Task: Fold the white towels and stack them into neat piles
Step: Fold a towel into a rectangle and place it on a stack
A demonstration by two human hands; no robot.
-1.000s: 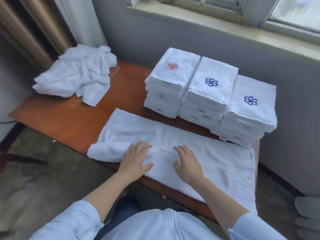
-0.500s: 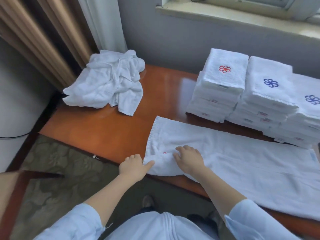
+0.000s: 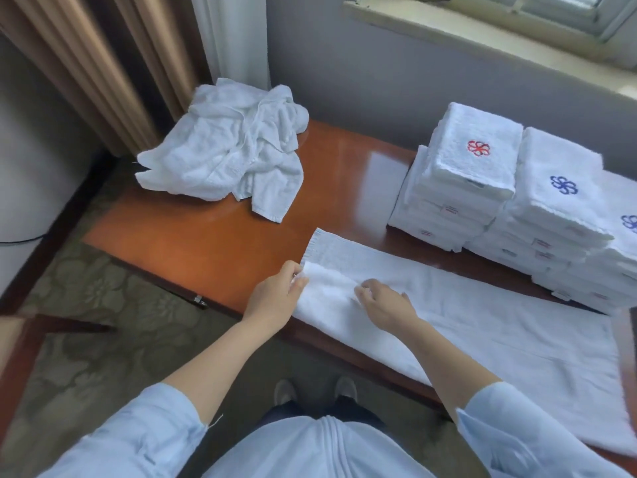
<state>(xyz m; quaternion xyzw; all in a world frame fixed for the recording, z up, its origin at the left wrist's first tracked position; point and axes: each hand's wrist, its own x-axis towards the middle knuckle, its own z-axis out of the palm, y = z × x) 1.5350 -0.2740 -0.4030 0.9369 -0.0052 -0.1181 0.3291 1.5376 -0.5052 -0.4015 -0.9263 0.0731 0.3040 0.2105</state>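
A person in a pale blue shirt stands at a polished wooden table (image 3: pixel 224 236) under a window, both hands at the left end of a long white towel (image 3: pixel 482 326). The towel is spread flat along the table's near edge. The left hand (image 3: pixel 275 298) has its fingers curled round the towel's left end, gripping the fabric near the corner. The right hand (image 3: pixel 386 307) sits just beside it on the cloth with bent fingers, tips down on a small ridge of fabric; whether it pinches or only presses cannot be told from here.

Behind the towel, on the right, three stacks of folded towels stand side by side and touching: one topped with a red flower emblem (image 3: pixel 462 174), the next with a blue one (image 3: pixel 551 208), and a third (image 3: pixel 617 257) partly cut off at the right edge of view. At the table's far left corner lies a crumpled heap of unfolded towels (image 3: pixel 227 150), close to the brown curtain (image 3: pixel 103 63).
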